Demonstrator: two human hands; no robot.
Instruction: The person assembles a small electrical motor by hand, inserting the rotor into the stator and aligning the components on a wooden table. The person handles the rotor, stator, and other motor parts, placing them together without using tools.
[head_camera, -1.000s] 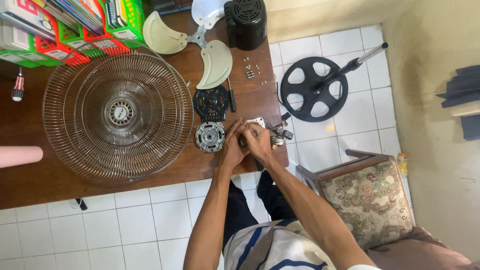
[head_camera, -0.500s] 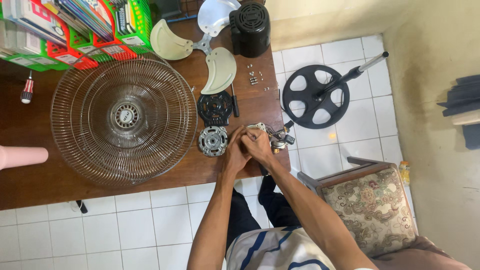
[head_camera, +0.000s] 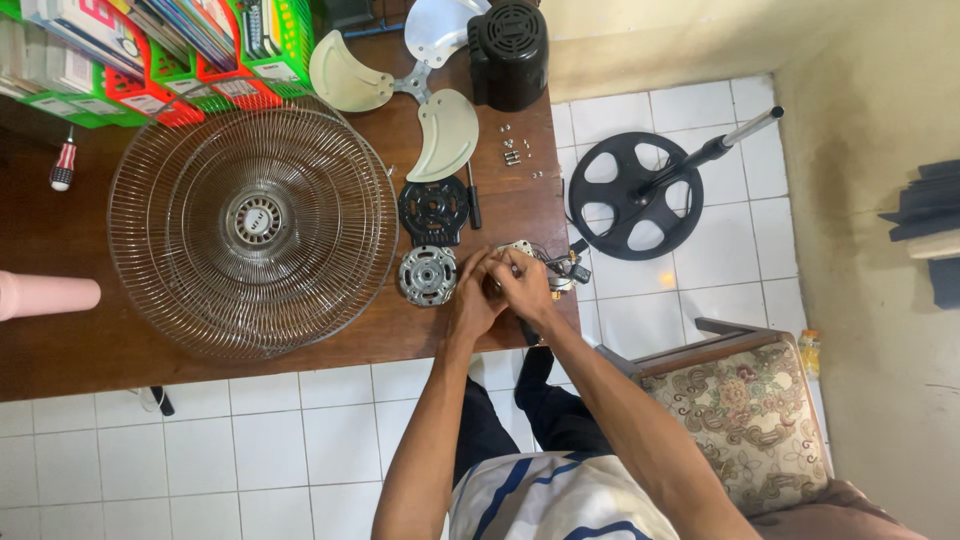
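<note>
Hands remain pressed together over the small metal motor assembly with trailing wires (head_camera: 535, 262) at the brown wooden table's (head_camera: 300, 360) front edge: left hand (head_camera: 472, 295) and right hand (head_camera: 523, 285) still clasp it, work continuing beside the round silver motor housing (head_camera: 427, 275).

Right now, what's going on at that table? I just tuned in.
A person sits at a wooden table with a fan taken apart on it. Both hands, left hand and right hand, are closed together on a small motor part with wires near the table's edge. Beside them lie a round metal motor piece and a black motor cover. The wire fan guard, blades and loose screws lie apart.
</note>
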